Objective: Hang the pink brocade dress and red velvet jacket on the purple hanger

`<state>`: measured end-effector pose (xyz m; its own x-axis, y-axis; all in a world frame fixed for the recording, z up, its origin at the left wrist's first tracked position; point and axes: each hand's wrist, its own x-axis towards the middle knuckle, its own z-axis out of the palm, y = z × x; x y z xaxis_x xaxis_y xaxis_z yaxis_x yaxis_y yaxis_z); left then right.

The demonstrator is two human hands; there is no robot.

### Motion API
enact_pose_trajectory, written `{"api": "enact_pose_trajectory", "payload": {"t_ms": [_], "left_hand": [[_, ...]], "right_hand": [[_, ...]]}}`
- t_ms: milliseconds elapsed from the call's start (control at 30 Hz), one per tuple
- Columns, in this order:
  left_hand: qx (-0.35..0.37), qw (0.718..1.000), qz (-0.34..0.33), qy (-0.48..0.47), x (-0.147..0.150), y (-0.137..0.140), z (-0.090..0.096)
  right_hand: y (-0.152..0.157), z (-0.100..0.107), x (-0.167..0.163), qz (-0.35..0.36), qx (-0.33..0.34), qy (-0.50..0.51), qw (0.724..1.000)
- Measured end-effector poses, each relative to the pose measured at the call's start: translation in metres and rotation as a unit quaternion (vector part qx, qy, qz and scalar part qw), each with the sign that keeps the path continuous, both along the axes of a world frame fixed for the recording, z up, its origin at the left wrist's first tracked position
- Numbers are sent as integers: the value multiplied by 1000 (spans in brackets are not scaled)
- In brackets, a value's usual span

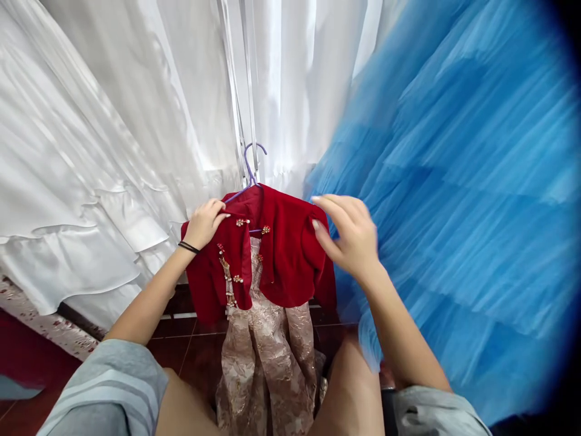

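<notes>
A short red velvet jacket (290, 254) with beaded clasps hangs on a purple clothes hanger (249, 163). Its front is parted, and a string of beads (229, 284) dangles down one side. Below it, a shiny gold-beige brocade garment (267, 357) shows through the opening and reaches toward the floor. My left hand (205, 223), with a black band at the wrist, is closed on the jacket's left shoulder near the collar. At the opposite shoulder, my right hand (347, 233) is slightly blurred, thumb and fingers apart, beside the sleeve top.
White satin and sheer gowns (113, 151) hang behind and to the left. A large blue tulle gown (463, 200) fills the right side. White ribbons (236, 79) hang down by the hanger hook. Dark red floor tiles (172, 354) show below, between my bare legs.
</notes>
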<state>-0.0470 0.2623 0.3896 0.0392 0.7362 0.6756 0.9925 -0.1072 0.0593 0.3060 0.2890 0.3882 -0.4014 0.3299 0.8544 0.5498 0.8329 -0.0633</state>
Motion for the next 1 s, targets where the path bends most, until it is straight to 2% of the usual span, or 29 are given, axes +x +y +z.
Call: {"api": "enact_pose_trajectory", "payload": {"t_ms": [133,167,233,300,367,400,467,533,567,600,667,700,733,800,867,933,1000], "left_hand": [[98,987,-11,-130,-7,14,25],[94,986,-16,-134,-6,16,28],[36,991,-38,-120,-4,18,28],[-31,993,-54,-96,-1,18,21],[-57,994,-59,-77,2,17,9],[-53,995,-60,-65,4,17,4],[-29,998,-59,-24,6,17,-7],[-2,997,-60,44,8,17,-14],[5,995,-64,82,8,16,-17],[3,990,-73,119,9,16,-19],[-24,977,-110,182,9,16,-23],[-46,969,-129,207,10,17,-24],[-71,961,-142,228,11,18,-25],[-110,950,-142,255,14,20,-24],[-122,949,-123,264,18,19,-20],[-113,953,-120,255,23,15,-14],[-101,958,-141,229,31,8,-5]], "right_hand": [[95,-29,-17,-6,-153,-36,988],[110,-35,-17,5,-188,-43,981],[127,-38,-14,25,-223,-43,973],[133,-29,-7,11,-216,-10,976],[140,-13,-2,-37,-209,30,977],[144,-6,0,-65,-226,34,971],[150,3,3,-117,-316,-7,942],[144,2,2,-161,-377,-34,911],[135,-3,0,-189,-362,-13,913],[122,-12,-5,-217,-316,24,924],[87,-37,-24,-252,-180,102,945],[69,-52,-37,-246,-141,105,953],[53,-67,-51,-232,-134,90,959],[33,-95,-77,-202,-172,26,964],[27,-112,-90,-203,-240,-16,949],[24,-115,-88,-192,-307,-23,932],[12,-111,-79,-144,-341,16,929]]}}
